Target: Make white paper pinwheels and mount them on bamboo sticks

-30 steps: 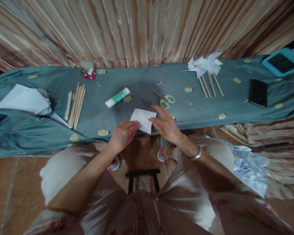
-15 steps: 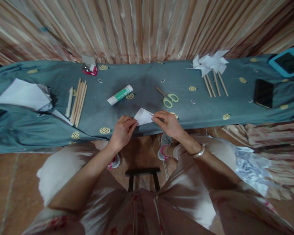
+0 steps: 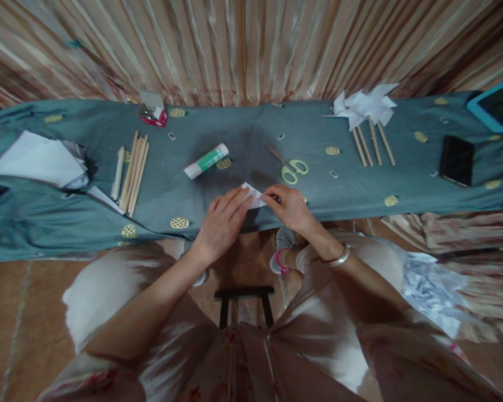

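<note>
The folded white paper [image 3: 257, 200] lies between the two hands at the near edge of the cloth, partly under the left fingertips. The left hand [image 3: 224, 223] lays its fingers nearly straight and close together over the paper; whether its thumb pinches from below, I cannot tell. The right hand [image 3: 289, 209] has thumb and forefinger clamped on the paper's right corner.

The crease could run crooked if the layers slip under the left fingertips, or if the right pinch tugs sideways; the soft cloth beneath could blunt the fold.

Just beyond the fingers, on patterned green cloth [image 3: 238, 125], lie a glue stick [image 3: 207, 161] and scissors [image 3: 284, 163]. Well left of them are wooden sticks [image 3: 134, 176] and stacked paper [image 3: 39, 159]; well right, paper pinwheels [image 3: 364, 106] and a dark, phone-like slab [image 3: 456, 160]. A striped curtain [image 3: 235, 50] hangs behind the cloth, farthest from the fingers; tiled floor [image 3: 8, 312] shows below them.
</note>
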A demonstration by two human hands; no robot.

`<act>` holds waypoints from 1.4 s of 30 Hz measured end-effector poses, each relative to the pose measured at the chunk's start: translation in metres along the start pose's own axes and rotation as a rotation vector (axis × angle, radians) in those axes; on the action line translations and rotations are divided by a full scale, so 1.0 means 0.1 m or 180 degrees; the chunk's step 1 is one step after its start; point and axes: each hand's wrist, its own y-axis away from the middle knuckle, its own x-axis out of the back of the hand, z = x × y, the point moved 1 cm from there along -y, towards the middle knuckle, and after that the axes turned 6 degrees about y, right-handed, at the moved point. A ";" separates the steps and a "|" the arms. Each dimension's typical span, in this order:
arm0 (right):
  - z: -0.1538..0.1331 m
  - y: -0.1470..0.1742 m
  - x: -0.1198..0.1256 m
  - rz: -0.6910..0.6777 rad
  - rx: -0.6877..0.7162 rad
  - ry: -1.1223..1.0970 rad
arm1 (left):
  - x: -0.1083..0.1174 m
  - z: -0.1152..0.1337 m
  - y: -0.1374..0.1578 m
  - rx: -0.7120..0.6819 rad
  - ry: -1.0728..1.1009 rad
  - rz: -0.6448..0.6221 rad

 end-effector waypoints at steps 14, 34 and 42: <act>0.00 -0.01 -0.09 0.0244 -0.0026 0.0146 | -0.30 0.23 0.18 -0.0148 -0.0081 -0.0669; 0.00 -0.07 -0.14 0.0320 -0.0145 0.0333 | -0.30 0.20 0.16 -0.0079 -0.0102 -0.0825; 0.00 -0.08 -0.15 0.0281 -0.0201 0.0338 | -0.27 0.21 0.13 -0.0089 -0.0159 -0.0863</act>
